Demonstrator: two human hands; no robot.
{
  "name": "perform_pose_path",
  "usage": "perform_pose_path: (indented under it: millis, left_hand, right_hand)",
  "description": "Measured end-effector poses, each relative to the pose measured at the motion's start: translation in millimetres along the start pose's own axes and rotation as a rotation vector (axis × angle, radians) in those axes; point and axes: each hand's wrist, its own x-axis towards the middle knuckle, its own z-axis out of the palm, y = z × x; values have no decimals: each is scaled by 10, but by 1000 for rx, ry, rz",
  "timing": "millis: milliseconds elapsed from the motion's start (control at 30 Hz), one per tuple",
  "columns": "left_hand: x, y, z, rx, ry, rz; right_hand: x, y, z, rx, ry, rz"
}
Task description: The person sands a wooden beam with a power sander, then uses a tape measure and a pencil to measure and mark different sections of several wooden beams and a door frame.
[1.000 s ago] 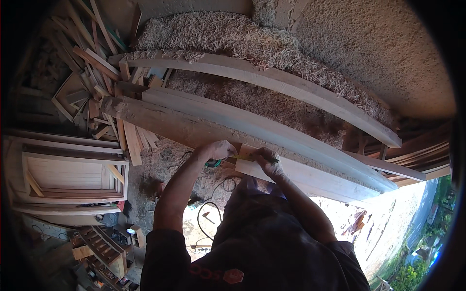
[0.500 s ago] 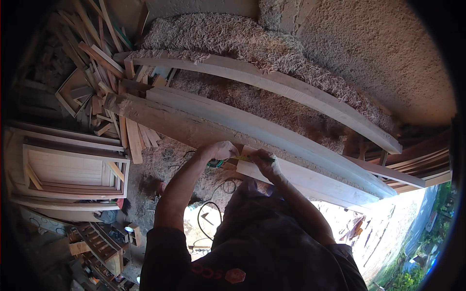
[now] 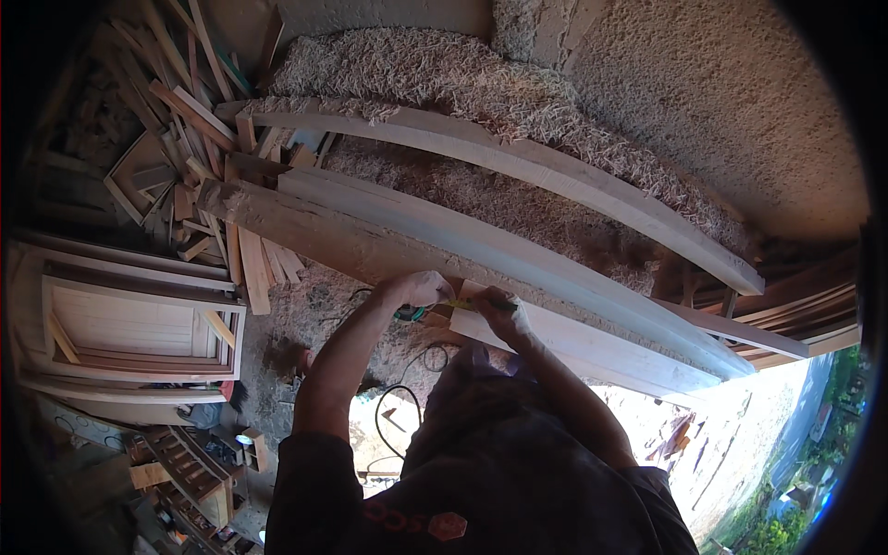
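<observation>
My left hand (image 3: 423,289) is closed at the end of a pale plank (image 3: 583,344), pinching a thin yellow strip (image 3: 459,302) that looks like a measuring tape blade. On the plank's near end rests my right hand (image 3: 502,319), its fingers curled round a small dark, slim thing too small to make out. The yellow strip runs between the two hands. Just below my left wrist shows a green and black round thing (image 3: 410,314), partly hidden. The plank lies beside a long rough beam (image 3: 342,239), which passes under my left hand.
Behind are another long beam (image 3: 407,203) and a curved-looking one (image 3: 555,165) against heaped wood shavings (image 3: 416,69). Offcuts (image 3: 190,129) pile up at the far left. Wooden frames (image 3: 139,319) lie at left. A black cable (image 3: 379,416) loops on the floor. Stacked boards (image 3: 795,319) stand at right.
My right hand shifts very slightly to the left along the plank's end. My left hand and the wood stay in place.
</observation>
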Motion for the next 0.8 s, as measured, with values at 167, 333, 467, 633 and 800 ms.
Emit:
perform_pose_path:
  millis: [167, 333, 467, 633, 800]
  left_hand:
    - [66, -113, 46, 58, 46, 88]
    - [142, -246, 105, 77, 68, 125]
    - [63, -43, 25, 38, 28, 26]
    - [90, -144, 68, -5, 4, 17]
    - [92, -140, 61, -49, -13, -31]
  right_hand:
    - [6, 26, 16, 5, 2, 43]
    - [26, 111, 28, 3, -3, 75]
    - [0, 37, 0, 22, 6, 87]
    - [-4, 13, 18, -17, -5, 57]
    - [-12, 8, 9, 171, 73, 76]
